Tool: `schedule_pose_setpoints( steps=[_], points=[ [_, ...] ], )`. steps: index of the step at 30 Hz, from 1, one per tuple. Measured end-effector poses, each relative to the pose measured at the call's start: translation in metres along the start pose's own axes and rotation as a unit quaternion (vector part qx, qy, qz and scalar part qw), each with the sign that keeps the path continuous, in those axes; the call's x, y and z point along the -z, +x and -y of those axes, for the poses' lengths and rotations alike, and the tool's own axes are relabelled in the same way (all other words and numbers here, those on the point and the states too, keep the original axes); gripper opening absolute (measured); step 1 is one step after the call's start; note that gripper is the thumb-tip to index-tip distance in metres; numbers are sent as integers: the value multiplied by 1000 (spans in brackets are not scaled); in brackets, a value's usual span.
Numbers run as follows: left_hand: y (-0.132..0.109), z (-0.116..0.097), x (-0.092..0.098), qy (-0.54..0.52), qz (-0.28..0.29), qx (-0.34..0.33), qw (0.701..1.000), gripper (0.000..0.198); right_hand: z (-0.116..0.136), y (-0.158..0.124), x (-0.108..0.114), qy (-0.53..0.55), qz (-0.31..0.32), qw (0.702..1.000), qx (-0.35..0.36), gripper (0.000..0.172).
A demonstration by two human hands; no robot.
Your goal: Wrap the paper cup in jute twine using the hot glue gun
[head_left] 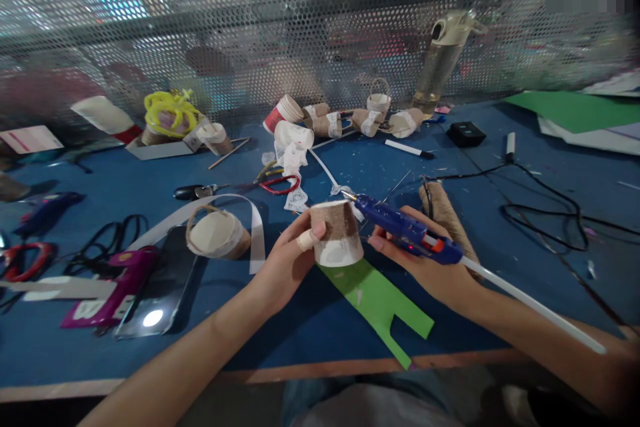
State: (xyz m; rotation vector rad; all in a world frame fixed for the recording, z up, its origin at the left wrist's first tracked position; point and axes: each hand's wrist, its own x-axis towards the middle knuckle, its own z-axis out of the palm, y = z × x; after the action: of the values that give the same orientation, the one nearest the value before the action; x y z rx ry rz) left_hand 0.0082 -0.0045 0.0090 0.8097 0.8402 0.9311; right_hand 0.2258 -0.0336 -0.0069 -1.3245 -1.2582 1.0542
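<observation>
My left hand (293, 250) is closed around a small paper cup (340, 253), its upper part wound with brown twine and its lower part white. A bandage wraps the thumb. In my right hand (425, 273) is a blue glue gun (407, 223) with a long white glue stick (535, 307) sticking out of its back. The metal nozzle points left, close above the cup's upper edge; whether it touches cannot be told. Beneath the cup lies a green cut-out piece (375, 303). A twine roll (450, 223) rests behind my right hand.
Left are a twine-handled cup (217, 233), a phone (160, 283) and a magenta glue gun (113, 287). Red-handled scissors (280, 183), lace (296, 197) and several decorated cups (367, 121) lie farther back. A bottle (443, 63) stands by the perforated metal screen (240, 20). A black cable (545, 207) loops at right.
</observation>
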Motion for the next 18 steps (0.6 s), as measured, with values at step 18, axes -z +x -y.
schedule_pose_setpoints(
  steps=[18],
  points=[
    [-6,-22,3,-137,53,-52,988,41,7,18,18,-81,-59,989,108,22]
  ],
)
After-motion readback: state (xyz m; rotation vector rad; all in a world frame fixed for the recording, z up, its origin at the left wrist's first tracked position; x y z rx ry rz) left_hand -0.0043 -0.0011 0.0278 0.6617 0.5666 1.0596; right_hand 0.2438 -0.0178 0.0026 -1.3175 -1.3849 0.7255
